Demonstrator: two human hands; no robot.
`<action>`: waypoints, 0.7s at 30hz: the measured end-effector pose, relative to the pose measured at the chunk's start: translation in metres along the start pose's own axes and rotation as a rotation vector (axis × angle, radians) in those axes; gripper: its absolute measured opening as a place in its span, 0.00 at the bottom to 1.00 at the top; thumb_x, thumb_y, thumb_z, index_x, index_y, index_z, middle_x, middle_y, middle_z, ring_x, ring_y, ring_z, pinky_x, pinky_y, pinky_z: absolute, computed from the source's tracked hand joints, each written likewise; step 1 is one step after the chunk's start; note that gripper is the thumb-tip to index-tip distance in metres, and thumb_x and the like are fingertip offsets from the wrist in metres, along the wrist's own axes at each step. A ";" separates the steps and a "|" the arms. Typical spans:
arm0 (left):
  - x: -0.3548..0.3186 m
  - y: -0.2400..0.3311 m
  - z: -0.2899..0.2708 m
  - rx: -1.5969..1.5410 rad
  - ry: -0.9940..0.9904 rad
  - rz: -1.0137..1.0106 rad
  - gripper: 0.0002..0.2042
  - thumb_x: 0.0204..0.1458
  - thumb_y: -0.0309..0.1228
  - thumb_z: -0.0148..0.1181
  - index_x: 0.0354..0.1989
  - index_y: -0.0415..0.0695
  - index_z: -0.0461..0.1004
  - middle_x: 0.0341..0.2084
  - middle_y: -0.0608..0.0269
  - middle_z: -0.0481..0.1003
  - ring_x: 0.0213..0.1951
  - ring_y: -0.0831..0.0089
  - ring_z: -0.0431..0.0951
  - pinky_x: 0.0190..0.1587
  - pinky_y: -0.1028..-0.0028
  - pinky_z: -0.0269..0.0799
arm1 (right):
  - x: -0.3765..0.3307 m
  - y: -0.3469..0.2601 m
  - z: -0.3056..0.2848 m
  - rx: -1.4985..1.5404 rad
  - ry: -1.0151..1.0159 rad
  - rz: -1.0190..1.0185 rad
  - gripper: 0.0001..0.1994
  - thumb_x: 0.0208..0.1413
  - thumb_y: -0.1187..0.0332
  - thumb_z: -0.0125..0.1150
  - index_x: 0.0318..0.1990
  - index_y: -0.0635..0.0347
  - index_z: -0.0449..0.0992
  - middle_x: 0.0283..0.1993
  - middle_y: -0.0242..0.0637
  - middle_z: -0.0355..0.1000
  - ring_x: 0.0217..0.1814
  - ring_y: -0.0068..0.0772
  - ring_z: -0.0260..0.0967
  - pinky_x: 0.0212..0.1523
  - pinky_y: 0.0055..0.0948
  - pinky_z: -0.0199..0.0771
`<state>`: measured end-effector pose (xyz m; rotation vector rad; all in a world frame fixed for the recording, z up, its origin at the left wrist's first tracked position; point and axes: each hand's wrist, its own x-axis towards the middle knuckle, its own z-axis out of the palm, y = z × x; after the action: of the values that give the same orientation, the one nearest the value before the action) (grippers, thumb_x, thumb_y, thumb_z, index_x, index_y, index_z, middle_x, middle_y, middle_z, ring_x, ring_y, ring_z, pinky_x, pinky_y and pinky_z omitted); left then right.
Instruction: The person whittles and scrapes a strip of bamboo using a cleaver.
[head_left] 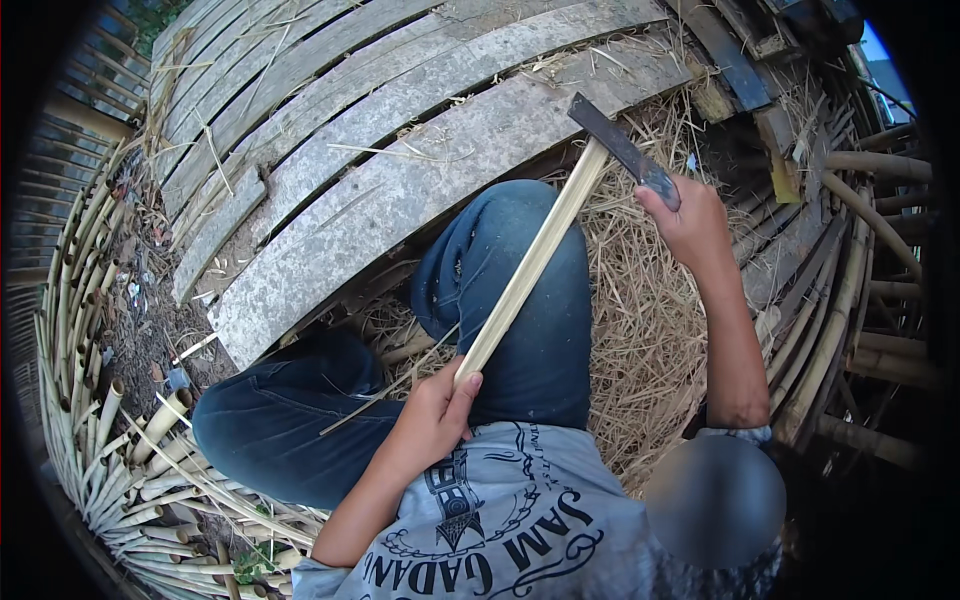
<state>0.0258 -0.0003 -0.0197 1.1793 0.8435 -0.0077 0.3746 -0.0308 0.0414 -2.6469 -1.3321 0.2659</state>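
Observation:
My left hand is closed around the lower end of a pale split bamboo strip, near my lap. The strip slants up and to the right, passing over my jeans-covered knee. In my right hand is a knife with a broad dark blade, the fingers wrapped round its handle, which is mostly hidden. The blade lies across the far end of the strip and appears to touch it; whether it cuts into the bamboo I cannot tell.
A low platform of weathered planks stands beyond my knees. Straw-like shavings cover the ground on the right. Several bamboo poles are heaped at the left, and more bamboo poles line the right side.

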 end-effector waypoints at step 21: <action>-0.044 0.118 0.005 0.003 -0.720 0.958 0.18 0.59 0.40 0.58 0.46 0.36 0.67 0.36 0.50 0.73 0.36 0.67 0.75 0.40 0.68 0.70 | -0.094 -0.045 0.089 0.978 -0.069 0.006 0.29 0.54 0.42 0.60 0.21 0.61 0.63 0.15 0.26 0.51 0.19 0.17 0.48 0.20 0.25 0.49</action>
<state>0.0472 0.0266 0.1012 1.3534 -0.3897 0.3309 0.2645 -0.0739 -0.0268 -1.8132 -0.8605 0.7767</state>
